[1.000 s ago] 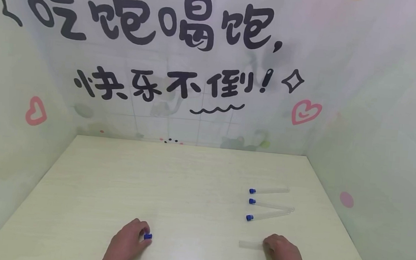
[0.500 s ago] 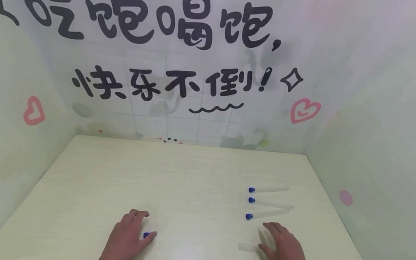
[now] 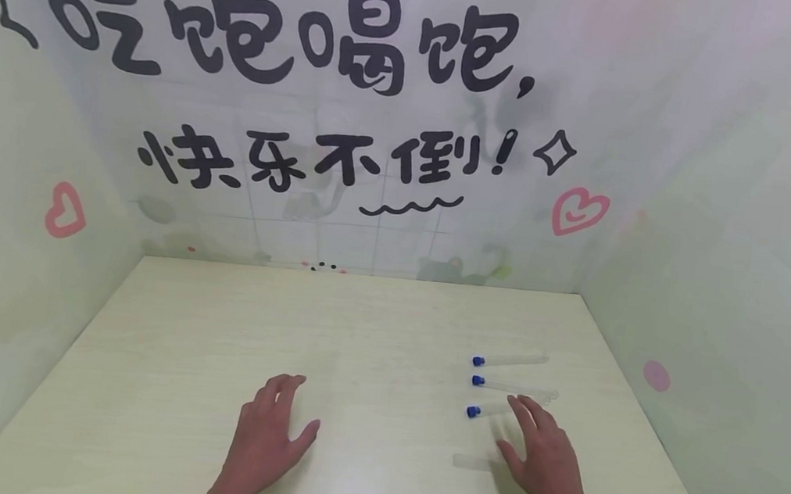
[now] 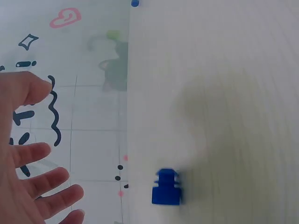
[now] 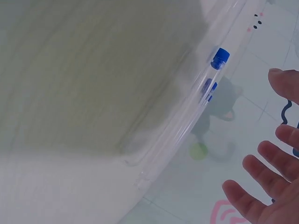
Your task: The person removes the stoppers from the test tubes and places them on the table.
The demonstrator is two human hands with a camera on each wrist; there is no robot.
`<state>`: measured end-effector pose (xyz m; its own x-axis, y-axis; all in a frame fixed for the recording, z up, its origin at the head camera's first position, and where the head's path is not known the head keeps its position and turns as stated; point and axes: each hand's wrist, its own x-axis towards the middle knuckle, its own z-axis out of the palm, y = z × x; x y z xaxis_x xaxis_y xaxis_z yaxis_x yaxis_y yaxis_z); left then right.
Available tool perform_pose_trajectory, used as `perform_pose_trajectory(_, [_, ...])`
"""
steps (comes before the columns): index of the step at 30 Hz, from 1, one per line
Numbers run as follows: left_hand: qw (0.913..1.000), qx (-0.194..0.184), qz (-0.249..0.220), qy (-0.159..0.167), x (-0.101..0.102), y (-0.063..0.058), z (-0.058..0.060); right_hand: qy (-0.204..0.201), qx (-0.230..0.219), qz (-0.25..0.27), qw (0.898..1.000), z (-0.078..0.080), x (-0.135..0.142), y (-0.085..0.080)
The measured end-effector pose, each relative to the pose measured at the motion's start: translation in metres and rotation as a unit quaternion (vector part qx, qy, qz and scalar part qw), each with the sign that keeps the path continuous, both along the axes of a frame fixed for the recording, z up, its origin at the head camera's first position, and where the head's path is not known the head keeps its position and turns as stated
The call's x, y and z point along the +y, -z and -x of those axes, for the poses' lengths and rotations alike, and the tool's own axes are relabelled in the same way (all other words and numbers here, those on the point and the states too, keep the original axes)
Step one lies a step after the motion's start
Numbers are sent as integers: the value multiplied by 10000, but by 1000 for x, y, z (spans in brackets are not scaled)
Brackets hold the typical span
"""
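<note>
My left hand (image 3: 266, 440) hovers over the left half of the table, fingers spread and holding nothing. A small blue cap (image 4: 167, 187) stands on the table in the left wrist view; in the head view that hand hides it. My right hand (image 3: 549, 468), also with spread fingers and nothing in them, is above a clear uncapped tube (image 3: 471, 462) and covers its right part. Beyond it lie three clear tubes with blue caps: a far tube (image 3: 520, 360), a middle tube (image 3: 517, 389) and a near tube (image 3: 494, 409), partly behind my right fingertips.
The pale wooden table (image 3: 359, 338) is enclosed by a printed backdrop (image 3: 382, 238) at the back and on both sides. Dark lettering and pink hearts decorate it. The capped tubes lie on the right side, the middle and near ones close together at their right ends.
The left hand has let go of the blue cap and the right hand of the uncapped tube. Both hands have spread their fingers and moved forward; the left has also shifted right.
</note>
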<state>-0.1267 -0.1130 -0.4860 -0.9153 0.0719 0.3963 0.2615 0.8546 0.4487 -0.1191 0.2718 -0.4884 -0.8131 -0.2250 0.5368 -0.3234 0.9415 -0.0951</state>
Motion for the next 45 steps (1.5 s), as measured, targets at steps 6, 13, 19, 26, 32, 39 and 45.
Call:
perform_pose_trajectory(6, [9993,281,-47,235,26,-3,12,-70,-28,-64,10000,11,4,3])
perform_pose_trajectory(13, [9979,340,25,544,62,-5,25,-122,-222,-130,9996,21,7,4])
perform_pose_trajectory(19, [9964,349,28,777,92,-6,32,-154,-323,-158,9992,29,13,6])
perform_pose_trajectory(26, [9946,175,212,999,125,-2,39,-208,-400,-182,9988,37,21,10])
perform_pose_trajectory(32, [9924,-74,368,1171,147,1,43,-44,-828,-203,9964,41,24,11])
perform_pose_trajectory(39, [9903,-177,684,1195,167,12,47,-60,-1042,-323,9940,47,30,16])
perform_pose_trajectory(45, [9891,-334,816,1178,176,13,49,-146,-1154,-440,9922,53,34,18])
